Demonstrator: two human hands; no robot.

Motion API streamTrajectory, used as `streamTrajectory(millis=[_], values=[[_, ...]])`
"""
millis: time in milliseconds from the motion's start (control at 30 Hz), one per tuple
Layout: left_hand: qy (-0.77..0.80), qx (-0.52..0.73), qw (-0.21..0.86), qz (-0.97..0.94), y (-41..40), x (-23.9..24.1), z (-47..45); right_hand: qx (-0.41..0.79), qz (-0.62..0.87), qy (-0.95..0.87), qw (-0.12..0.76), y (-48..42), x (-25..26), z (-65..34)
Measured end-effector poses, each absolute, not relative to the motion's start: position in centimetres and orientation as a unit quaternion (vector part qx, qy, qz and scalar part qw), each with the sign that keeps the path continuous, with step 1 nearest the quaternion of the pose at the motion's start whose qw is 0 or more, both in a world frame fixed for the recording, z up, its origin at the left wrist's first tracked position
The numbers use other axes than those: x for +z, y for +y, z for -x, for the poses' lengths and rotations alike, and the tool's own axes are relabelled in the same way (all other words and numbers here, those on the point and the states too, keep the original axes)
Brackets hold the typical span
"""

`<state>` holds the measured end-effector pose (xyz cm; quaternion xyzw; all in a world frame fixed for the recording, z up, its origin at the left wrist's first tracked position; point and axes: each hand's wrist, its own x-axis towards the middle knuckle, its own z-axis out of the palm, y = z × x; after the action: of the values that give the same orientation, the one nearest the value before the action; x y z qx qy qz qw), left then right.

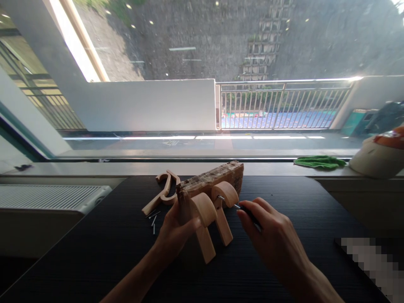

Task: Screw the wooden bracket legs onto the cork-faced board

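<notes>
My left hand [176, 227] is closed on the near left end of a rough-edged wooden board [211, 179], its thumb by a curved wooden hook [204, 210]. A second wooden hook [227, 194] sits to the right against the same board. In my right hand [273, 225] is a screwdriver [251, 213] with a dark handle, fingers wrapped round it. Its metal shaft runs into the curve of the right hook; a metal piece shows inside that curve. The tip's exact contact is hidden.
Loose wooden hooks [166, 191] lie on the black table [277, 189] behind my left hand, with several screws [154, 222] nearby. A green cloth [320, 162] and a pale pot [377, 155] rest on the windowsill. A radiator [53, 197] stands left, and a pixelated object [372, 263] lies right.
</notes>
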<state>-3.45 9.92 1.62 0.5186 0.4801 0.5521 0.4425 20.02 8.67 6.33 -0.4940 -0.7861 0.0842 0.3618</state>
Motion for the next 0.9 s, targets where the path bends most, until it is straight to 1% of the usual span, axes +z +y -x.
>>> streamTrajectory(millis=[167, 333, 467, 567, 667, 800, 900], values=[[0.483, 0.561, 0.428, -0.519, 9.9, 1.6, 3.5, 0.106, 0.481, -0.782, 0.381, 8.7, 6.1, -19.9], [0.481, 0.564, 0.43, -0.516, 9.9, 1.6, 3.4, 0.08, 0.472, -0.781, 0.402, 8.7, 5.8, -20.0], [0.472, 0.569, 0.444, -0.506, 9.9, 1.6, 3.4, 0.069, 0.489, -0.782, 0.381, 8.6, 6.0, -20.0], [0.465, 0.58, 0.454, -0.491, 9.9, 1.6, 3.2, 0.097, 0.491, -0.789, 0.357, 8.5, 6.2, -19.9], [0.461, 0.58, 0.499, -0.45, 9.7, 2.1, 2.8, 0.13, 0.49, -0.786, 0.354, 8.4, 6.4, -19.8], [0.44, 0.575, 0.59, -0.357, 9.3, 3.0, 2.2, 0.133, 0.522, -0.766, 0.351, 8.3, 6.5, -19.8], [0.418, 0.582, 0.615, -0.33, 9.2, 3.4, 1.9, 0.135, 0.531, -0.767, 0.334, 8.2, 6.5, -19.6]])
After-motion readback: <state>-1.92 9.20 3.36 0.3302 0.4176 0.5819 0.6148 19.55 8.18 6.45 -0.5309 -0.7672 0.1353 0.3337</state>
